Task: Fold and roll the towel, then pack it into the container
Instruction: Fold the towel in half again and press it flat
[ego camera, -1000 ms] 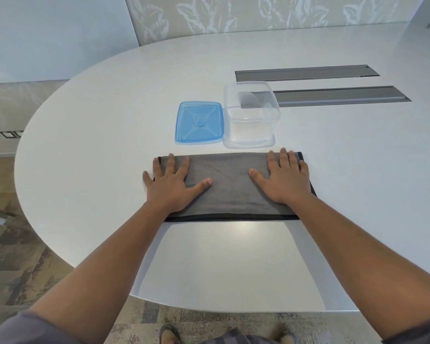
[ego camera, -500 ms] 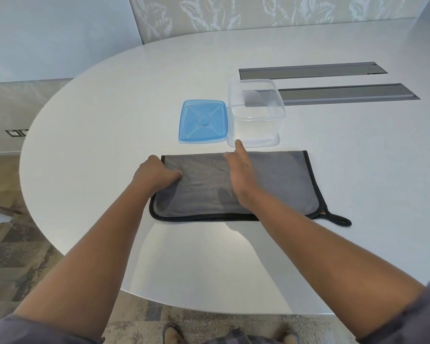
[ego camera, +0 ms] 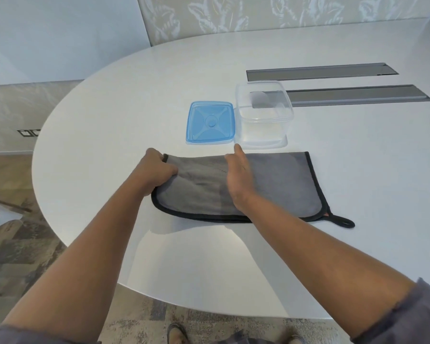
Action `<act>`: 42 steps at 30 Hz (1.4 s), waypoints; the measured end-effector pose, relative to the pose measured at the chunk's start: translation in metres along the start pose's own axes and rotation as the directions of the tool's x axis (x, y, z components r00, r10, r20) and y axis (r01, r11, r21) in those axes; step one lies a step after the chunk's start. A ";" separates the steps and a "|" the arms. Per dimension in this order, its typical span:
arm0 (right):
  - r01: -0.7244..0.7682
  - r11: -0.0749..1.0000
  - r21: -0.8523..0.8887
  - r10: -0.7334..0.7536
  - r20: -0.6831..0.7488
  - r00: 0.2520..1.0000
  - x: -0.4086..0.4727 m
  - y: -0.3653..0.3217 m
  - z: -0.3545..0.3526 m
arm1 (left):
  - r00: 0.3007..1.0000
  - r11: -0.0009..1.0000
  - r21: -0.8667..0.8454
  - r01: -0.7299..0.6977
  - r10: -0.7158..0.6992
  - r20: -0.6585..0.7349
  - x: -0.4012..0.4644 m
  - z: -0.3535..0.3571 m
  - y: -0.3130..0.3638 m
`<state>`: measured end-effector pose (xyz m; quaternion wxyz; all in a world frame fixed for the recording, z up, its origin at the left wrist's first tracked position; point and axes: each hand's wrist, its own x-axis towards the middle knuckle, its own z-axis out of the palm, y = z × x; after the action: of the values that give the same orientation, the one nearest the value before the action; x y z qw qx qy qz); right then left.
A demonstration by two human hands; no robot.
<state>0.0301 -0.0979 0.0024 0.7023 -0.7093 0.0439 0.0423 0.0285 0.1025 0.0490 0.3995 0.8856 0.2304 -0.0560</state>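
A grey towel with black trim lies folded flat on the white table, its hanging loop sticking out at the near right corner. My left hand is curled over the towel's left edge and grips it. My right hand stands on its edge across the towel's middle, fingers straight and pointing away from me. Just behind the towel stands the clear square container, empty and without its lid. Its blue lid lies flat to the left of it.
Two long grey slots are set into the tabletop behind the container. The table's rounded edge runs close to the left of the towel, and patterned floor shows below it. My feet are visible under the near edge.
One second ago both hands lay flat on the towel's ends. Since then my left hand has closed on the left edge and my right hand has moved to the middle, turned on edge.
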 end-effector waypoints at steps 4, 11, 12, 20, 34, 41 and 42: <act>-0.130 0.951 0.280 0.082 0.178 0.981 -0.002 0.003 0.019 | 0.995 0.996 -0.033 -0.087 0.085 -0.051 -0.009 -0.029 0.017; -0.350 0.822 0.449 0.208 0.335 0.919 -0.006 -0.020 -0.005 | 0.930 0.876 -0.421 -0.235 0.329 0.165 -0.043 0.010 0.095; -0.357 0.807 0.471 0.194 0.359 0.913 -0.007 -0.023 -0.012 | 0.911 0.864 -0.449 -0.228 0.352 0.214 -0.047 0.024 0.104; -0.379 0.704 0.601 0.207 0.337 0.918 -0.002 -0.021 -0.085 | 0.748 0.748 0.053 -0.662 0.663 -0.024 -0.032 0.099 0.082; -0.335 0.898 0.284 0.329 0.070 0.942 0.012 -0.017 -0.135 | 0.759 0.704 0.285 -0.651 0.609 0.230 -0.037 0.133 0.072; -0.384 0.884 0.267 0.401 -0.012 0.916 0.013 -0.018 -0.147 | 0.677 0.449 0.506 -0.736 0.484 0.555 -0.067 0.137 0.058; -0.383 0.889 0.249 0.400 -0.018 0.916 0.014 -0.020 -0.147 | 0.684 0.455 0.510 -0.730 0.480 0.550 -0.067 0.136 0.058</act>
<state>0.0464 -0.2445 0.0216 0.7578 -0.5967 0.2149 0.1531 0.0065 -0.0550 0.0161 0.0591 0.9653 -0.2148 -0.1364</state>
